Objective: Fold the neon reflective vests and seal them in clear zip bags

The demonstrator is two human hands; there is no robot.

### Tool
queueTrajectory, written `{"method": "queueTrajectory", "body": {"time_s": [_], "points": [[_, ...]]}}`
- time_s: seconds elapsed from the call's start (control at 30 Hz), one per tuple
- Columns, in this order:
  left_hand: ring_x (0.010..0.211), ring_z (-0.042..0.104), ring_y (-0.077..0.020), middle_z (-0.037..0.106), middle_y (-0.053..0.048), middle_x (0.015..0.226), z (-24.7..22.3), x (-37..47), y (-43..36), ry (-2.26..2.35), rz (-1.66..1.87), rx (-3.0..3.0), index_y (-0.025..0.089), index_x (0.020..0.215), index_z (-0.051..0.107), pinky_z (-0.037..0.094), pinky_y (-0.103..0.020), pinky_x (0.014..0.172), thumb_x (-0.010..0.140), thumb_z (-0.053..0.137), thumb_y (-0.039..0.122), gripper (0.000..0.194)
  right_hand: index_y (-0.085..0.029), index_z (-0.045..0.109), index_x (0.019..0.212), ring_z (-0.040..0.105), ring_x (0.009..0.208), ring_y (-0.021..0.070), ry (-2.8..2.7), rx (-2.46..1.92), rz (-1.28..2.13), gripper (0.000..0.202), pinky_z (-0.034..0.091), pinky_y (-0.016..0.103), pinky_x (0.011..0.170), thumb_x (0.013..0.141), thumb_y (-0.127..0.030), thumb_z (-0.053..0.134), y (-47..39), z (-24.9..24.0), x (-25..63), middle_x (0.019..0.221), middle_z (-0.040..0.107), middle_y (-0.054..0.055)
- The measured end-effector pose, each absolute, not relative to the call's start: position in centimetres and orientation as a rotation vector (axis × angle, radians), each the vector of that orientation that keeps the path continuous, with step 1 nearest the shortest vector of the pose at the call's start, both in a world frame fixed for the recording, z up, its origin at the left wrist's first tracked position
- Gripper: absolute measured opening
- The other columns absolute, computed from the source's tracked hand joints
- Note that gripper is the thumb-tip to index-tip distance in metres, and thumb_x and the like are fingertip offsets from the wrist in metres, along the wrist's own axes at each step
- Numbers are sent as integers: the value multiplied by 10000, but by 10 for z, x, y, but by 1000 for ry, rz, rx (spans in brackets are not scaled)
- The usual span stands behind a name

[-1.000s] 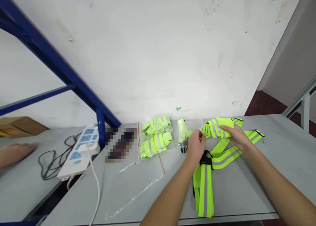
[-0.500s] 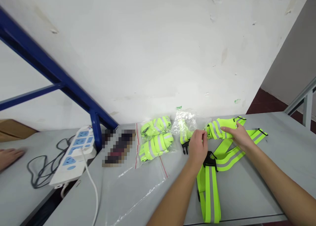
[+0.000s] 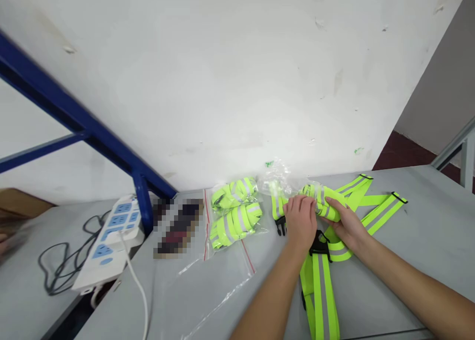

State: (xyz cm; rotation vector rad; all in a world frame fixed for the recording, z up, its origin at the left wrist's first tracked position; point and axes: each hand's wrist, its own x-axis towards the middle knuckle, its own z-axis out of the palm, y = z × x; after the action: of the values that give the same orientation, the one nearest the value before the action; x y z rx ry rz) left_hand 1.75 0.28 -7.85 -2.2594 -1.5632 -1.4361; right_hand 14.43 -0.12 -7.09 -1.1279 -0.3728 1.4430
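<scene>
Clear bags [image 3: 261,229] hold yellow strap rolls [image 3: 237,224]; right fingers [image 3: 336,205] grip nearby bundle [image 3: 321,191]

Grey worktop [image 3: 438,221] against our scuffed white wall [image 3: 208,82]
We see dark red floor [image 3: 397,149] beyond, blue frame [image 3: 111,145] leftward.

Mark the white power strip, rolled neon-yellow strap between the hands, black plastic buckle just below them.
Power strip [image 3: 101,252]: head view, blue socket face.
Rolled strap [image 3: 321,195]: head view, upper side.
Black buckle [image 3: 318,247]: head view, centre.

Grey-striped neon yellow-green straps [image 3: 324,295], black buckle [image 3: 319,247], white-and-blue power strip [image 3: 107,248], dark blue frame [image 3: 111,149]
</scene>
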Motion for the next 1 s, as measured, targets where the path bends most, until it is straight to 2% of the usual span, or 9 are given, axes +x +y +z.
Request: {"method": "queueTrajectory", "body": {"time_s": [0.13, 0.33, 0.47, 0.63, 0.73, 0.87, 0.93, 1.0], "points": [[879, 541, -199, 640, -41, 906, -79, 20, 3, -1605, -1365, -2336, 191, 889, 578, 347, -333, 743, 925, 477, 175, 109, -197, 628, 948, 609, 1084, 242, -322, -1058, 1445, 353, 600, 357, 797, 648, -285, 791, 4, -71, 151, 1062, 689, 37], [872, 532, -181, 636, -34, 910, -81, 26, -1, -1557, -1420, -2396, 198, 897, 595, 363, -318, 754, 923, 480, 164, 123, -251, 496, 1065, 656, 916, 205, -361, -1174, 1175, 576, 579, 283, 641, 599, -301, 831, -7, -67, 139, 964, 689, 1], [869, 521, -185, 624, -40, 893, -80, 33, -7, -1504, -1447, -2440, 203, 890, 617, 362, -322, 748, 928, 469, 179, 154, -233, 495, 961, 663, 789, 185, -480, -1203, 1134, 472, 531, 251, 584, 624, -337, 808, -14, -63, 131, 837, 681, -17], [891, 515, -212, 621, -52, 899, -76, 34, -9, -1577, -1515, -2514, 208, 914, 625, 362, -358, 776, 927, 467, 218, 159, -244, 493, 949, 671, 884, 210, -484, -1137, 1247, 456, 546, 277, 649, 624, -333, 800, -9, -65, 139, 915, 702, 5], [823, 529, -196, 600, -46, 829, -74, 35, -9, -1739, -1790, -2527, 200, 846, 591, 396, -338, 739, 946, 429, 288, 209, -244, 516, 976, 660, 985, 217, -520, -1122, 1271, 433, 561, 302, 749, 650, -355, 778, -5, -66, 146, 999, 712, 20], [589, 489, -128, 490, 28, 634, -77, 38, -5, -2497, -2295, -2209, 203, 702, 453, 383, -265, 554, 849, 569, 499, 350, -246, 518, 1064, 638, 1058, 219, -576, -1138, 1229, 469, 550, 330, 829, 686, -393, 755, -2, -64, 151, 1108, 694, 43], [634, 543, -130, 542, 19, 701, -78, 39, -2, -2681, -2598, -2074, 199, 771, 466, 407, -254, 554, 770, 653, 537, 387, -235, 527, 1082, 644, 1033, 232, -617, -1196, 1134, 503, 541, 348, 833, 672, -400, 766, -3, -60, 149, 1099, 695, 57], [761, 600, -149, 609, -14, 846, -79, 40, -1, -2569, -2978, -2035, 193, 890, 505, 460, -263, 624, 728, 707, 518, 415, -217, 560, 1055, 652, 991, 237, -701, -1239, 1026, 489, 528, 360, 834, 656, -398, 777, -6, -58, 146, 1077, 700, 64]]}}
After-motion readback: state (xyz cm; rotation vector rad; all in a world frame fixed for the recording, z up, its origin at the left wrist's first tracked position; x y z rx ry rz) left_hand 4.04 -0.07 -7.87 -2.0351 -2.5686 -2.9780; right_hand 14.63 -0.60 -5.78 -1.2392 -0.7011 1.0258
